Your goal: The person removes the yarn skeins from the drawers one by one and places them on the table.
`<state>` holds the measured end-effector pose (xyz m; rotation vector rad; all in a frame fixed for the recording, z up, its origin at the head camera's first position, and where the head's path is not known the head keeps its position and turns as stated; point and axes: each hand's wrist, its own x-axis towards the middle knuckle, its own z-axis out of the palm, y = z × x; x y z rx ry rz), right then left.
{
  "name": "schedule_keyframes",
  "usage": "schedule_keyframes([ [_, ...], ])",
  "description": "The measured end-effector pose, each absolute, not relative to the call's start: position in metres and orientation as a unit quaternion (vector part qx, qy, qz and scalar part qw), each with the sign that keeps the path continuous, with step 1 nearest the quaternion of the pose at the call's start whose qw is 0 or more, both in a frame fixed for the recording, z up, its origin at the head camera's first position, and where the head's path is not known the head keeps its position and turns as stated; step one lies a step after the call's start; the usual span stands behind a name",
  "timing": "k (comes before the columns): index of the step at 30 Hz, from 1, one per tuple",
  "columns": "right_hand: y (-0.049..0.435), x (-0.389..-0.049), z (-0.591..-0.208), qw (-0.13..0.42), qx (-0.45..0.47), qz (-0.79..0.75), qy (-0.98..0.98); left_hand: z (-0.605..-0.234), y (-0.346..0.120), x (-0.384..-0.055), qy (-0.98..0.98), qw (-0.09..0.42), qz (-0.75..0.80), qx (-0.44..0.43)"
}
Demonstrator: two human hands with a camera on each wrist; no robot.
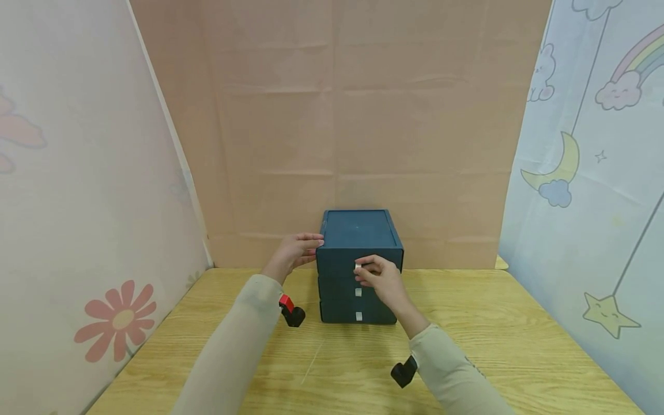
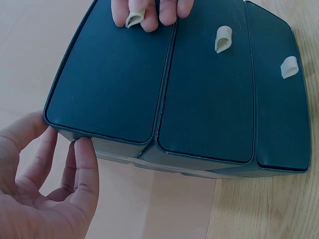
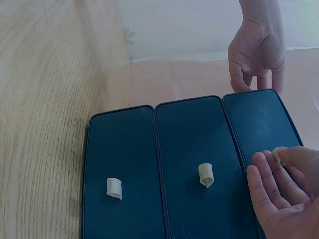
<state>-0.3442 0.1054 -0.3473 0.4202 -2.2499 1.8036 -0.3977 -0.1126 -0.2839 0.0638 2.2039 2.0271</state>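
A dark blue three-drawer cabinet (image 1: 358,229) stands on the table with all its drawers closed. Each drawer front carries a small curled whitish pull tab; the middle tab (image 1: 358,292) and bottom tab (image 1: 358,316) are uncovered. My right hand (image 1: 383,280) pinches the top drawer's tab (image 2: 134,19) between thumb and fingers, partly hiding it. At the cabinet's upper left edge, my left hand (image 1: 293,253) touches the corner with its fingers extended. The left wrist view shows those fingertips (image 2: 84,145) against the cabinet's side and top edge.
The wooden table (image 1: 207,340) extends around the cabinet. Behind it hangs a brown paper backdrop (image 1: 270,132). Printed fabric walls, the left wall (image 1: 93,202) and right wall (image 1: 596,230), flank the table. A black wrist camera (image 1: 404,372) sits on my right sleeve.
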Motion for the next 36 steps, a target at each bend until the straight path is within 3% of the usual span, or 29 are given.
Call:
schedule_keyframes([
  [19, 0.11, -0.338, -0.344, 0.095, 0.148, 0.609, -0.773, -0.285, -0.113, -0.399, 0.746, 0.072, 0.662, 0.019],
  [36, 0.114, -0.303, -0.346, 0.065, 0.18, 0.602, -0.775, -0.283, -0.115, -0.395, 0.752, 0.079, 0.654, 0.026],
])
